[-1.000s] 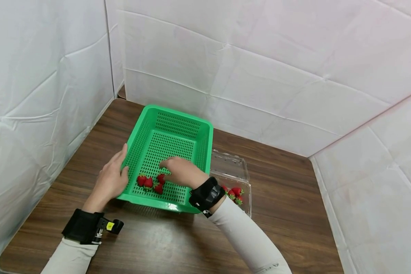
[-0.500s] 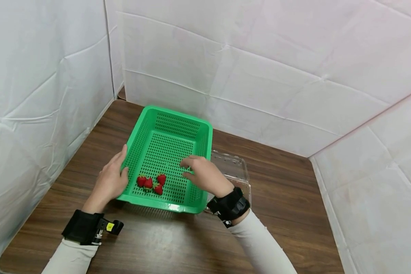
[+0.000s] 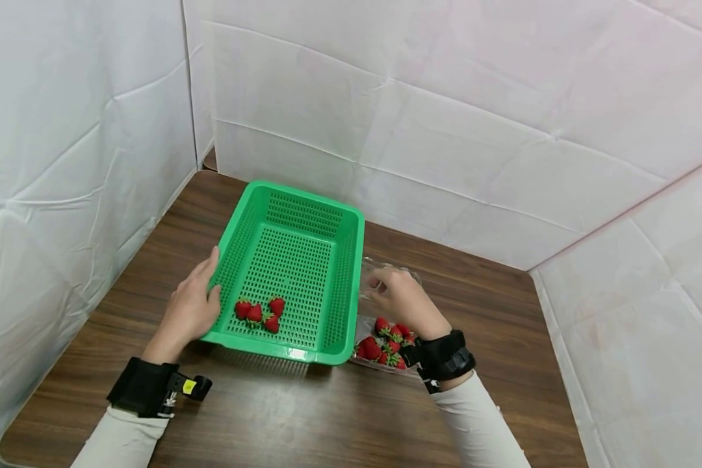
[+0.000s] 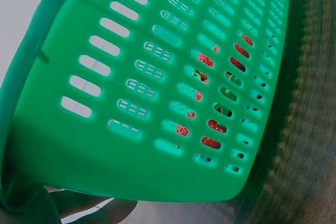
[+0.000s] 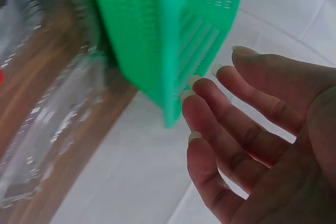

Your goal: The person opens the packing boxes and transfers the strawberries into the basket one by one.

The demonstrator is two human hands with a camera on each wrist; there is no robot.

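Observation:
My left hand (image 3: 190, 302) holds the left rim of a green plastic basket (image 3: 292, 253), thumb at the rim. In the left wrist view its fingers (image 4: 97, 207) show below the basket's wall, partly cut off. Several red strawberries (image 3: 254, 313) lie in the basket's near left part. My right hand (image 3: 406, 299), fingers loosely bent and holding nothing, is over a clear plastic box, past the basket's right side. More strawberries (image 3: 371, 348) sit in that box (image 3: 364, 325); the wrist and its strap hide some of them.
The box's clear lid (image 3: 374, 263) lies folded back behind the right hand. Everything stands on a dark wooden table (image 3: 257, 416). White sheeted walls (image 3: 433, 156) close in the back and both sides.
My right hand has moved right, out of the basket and over the clear box, bringing its strawberries back into sight. My left hand and the basket have stayed put.

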